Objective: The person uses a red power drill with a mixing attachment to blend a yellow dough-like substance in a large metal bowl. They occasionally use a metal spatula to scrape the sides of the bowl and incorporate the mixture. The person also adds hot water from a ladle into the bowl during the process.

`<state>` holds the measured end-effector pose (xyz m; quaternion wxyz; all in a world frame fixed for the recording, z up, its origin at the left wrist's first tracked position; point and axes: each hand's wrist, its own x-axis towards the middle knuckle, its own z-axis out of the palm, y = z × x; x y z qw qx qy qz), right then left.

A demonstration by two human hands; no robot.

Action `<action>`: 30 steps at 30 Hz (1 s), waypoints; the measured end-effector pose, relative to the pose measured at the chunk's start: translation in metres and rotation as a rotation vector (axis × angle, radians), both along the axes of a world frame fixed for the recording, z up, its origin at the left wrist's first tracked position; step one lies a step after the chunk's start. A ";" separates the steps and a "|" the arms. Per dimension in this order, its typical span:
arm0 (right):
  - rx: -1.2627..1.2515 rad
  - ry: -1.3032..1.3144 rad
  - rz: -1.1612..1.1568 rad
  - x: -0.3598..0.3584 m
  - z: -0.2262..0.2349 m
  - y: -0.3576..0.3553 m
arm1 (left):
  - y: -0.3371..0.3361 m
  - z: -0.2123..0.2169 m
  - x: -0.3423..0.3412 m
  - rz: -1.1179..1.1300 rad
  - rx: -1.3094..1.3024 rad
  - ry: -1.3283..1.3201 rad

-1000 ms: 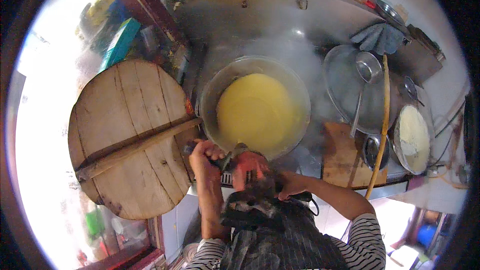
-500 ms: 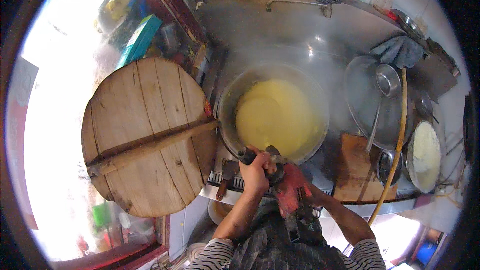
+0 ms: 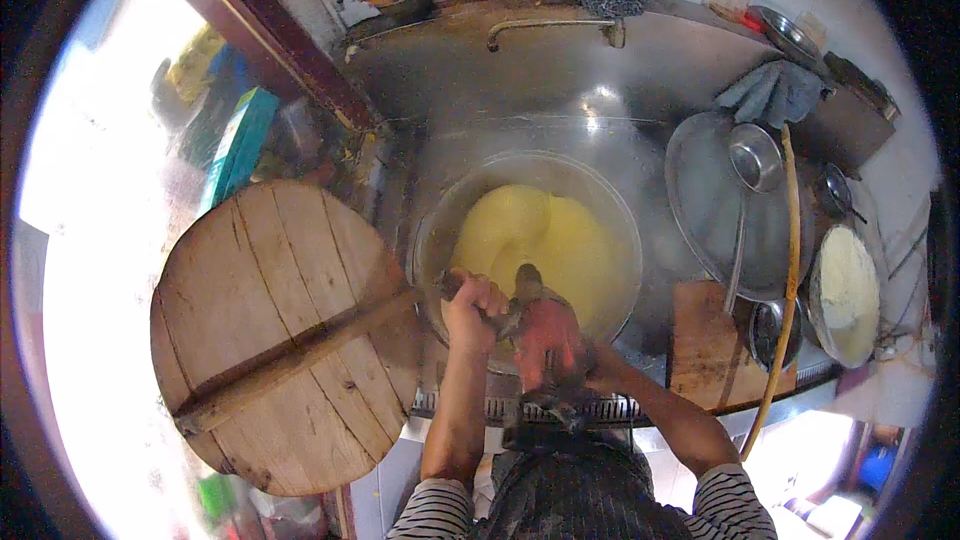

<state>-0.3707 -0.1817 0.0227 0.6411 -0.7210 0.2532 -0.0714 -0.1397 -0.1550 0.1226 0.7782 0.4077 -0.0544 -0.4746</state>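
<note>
A wide metal pot [image 3: 632, 275] holds thick yellow mush [image 3: 560, 240] with a swirled surface. Over its near rim I hold a red and black power drill [image 3: 548, 338], its dark nose pointing away from me into the pot. My left hand [image 3: 474, 310] is closed round the drill's dark side handle. At the drill's right rear, my right hand [image 3: 604, 372] grips it, its fingers mostly hidden behind the body. Whatever is fitted to the nose cannot be made out against the mush.
A round wooden lid [image 3: 280, 340] leans left of the pot. To the right are a large metal pan [image 3: 690, 225], a ladle [image 3: 756, 158], a long wooden stick [image 3: 790, 280], a wooden board [image 3: 700, 340] and a bowl of pale powder [image 3: 845, 285]. A faucet [image 3: 555, 24] crosses the back.
Both hands have pushed the drill farther forward over the pot. The view has shifted, and there is less steam. The mush surface shows a different swirl.
</note>
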 end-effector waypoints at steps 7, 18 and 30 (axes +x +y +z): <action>-0.116 0.254 -0.030 -0.016 0.076 0.010 | 0.005 -0.015 0.004 -0.074 -0.045 0.239; 0.155 0.427 0.300 0.000 0.135 0.066 | 0.096 0.000 0.035 0.064 0.096 0.457; 0.074 0.323 0.426 -0.021 0.047 0.039 | 0.075 0.037 -0.014 0.179 0.177 0.002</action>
